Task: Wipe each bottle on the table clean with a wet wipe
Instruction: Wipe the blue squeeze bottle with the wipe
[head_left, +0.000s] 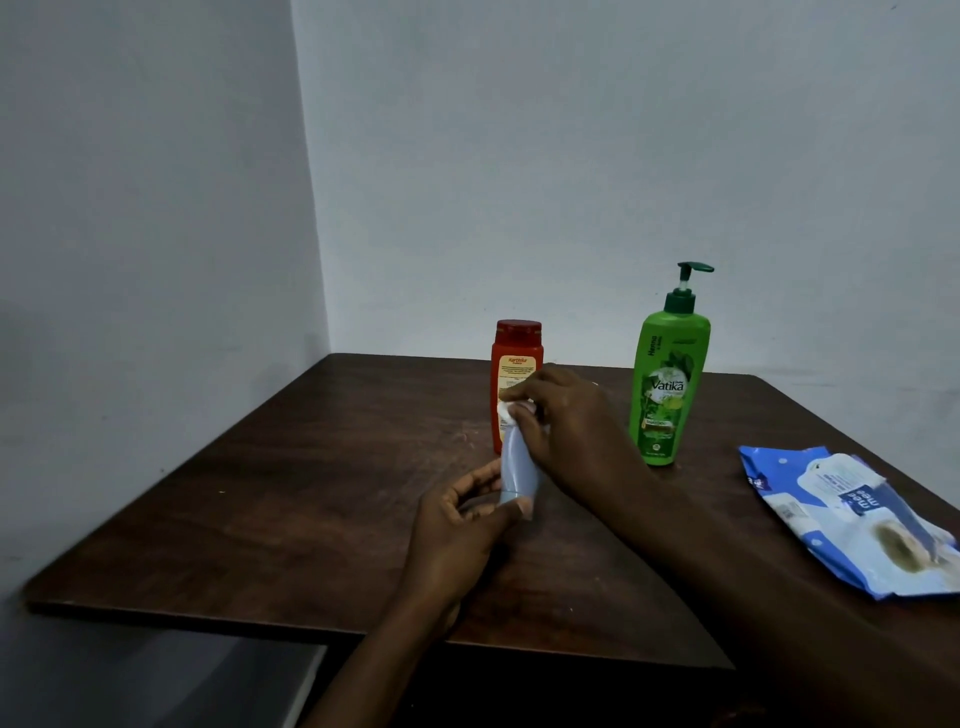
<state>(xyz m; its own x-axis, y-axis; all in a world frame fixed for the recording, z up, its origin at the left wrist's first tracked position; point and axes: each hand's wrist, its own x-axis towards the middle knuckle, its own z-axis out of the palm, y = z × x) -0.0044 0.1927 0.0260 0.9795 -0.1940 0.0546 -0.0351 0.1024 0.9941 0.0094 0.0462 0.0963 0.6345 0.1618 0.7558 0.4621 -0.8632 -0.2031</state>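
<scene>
The left hand (462, 525) grips the base of the pale blue tube (517, 470), steadying it over the table (260, 493), while the right hand (561, 415) pinches the wet wipe (506, 409) around its upper end (red bottle (517, 358) and green pump bottle (667, 384) stand behind).

Dark brown wood-grain desk (291, 467); pale blue tube (517, 470); red-orange bottle (511, 358) with yellow label; green pump bottle (667, 384); blue-and-white dotted wipes pack (852, 514).
</scene>
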